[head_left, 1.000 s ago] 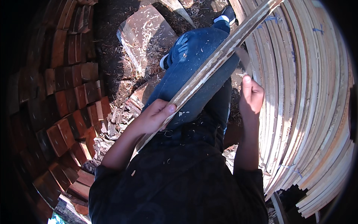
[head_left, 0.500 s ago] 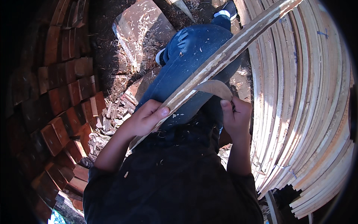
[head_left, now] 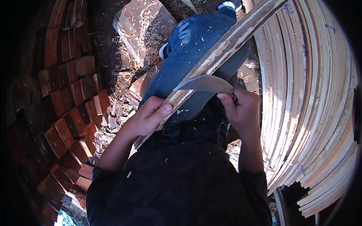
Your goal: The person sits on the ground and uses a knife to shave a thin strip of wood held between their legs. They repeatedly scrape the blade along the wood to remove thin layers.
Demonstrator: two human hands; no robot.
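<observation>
1. A woodworking yard or workshop, partly sunlit.
2. Long pale slats (head_left: 301, 94) are stacked in bulk.
3. Well left of the slats, reddish-brown wood blocks (head_left: 60, 137) form rows.
4. Nearer the slats' left, shavings (head_left: 141, 47) litter the ground (head_left: 105, 56).

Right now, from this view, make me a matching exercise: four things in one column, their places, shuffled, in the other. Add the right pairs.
Things
1. curved blade
2. long wooden strip
3. pale planks
4. reddish-brown blocks

Places
A. gripped by the left hand, slanting across the leg
B. stacked on the person's left
C. held in the right hand
D. stacked on the person's right

Right pairs: 1-C, 2-A, 3-D, 4-B
</observation>
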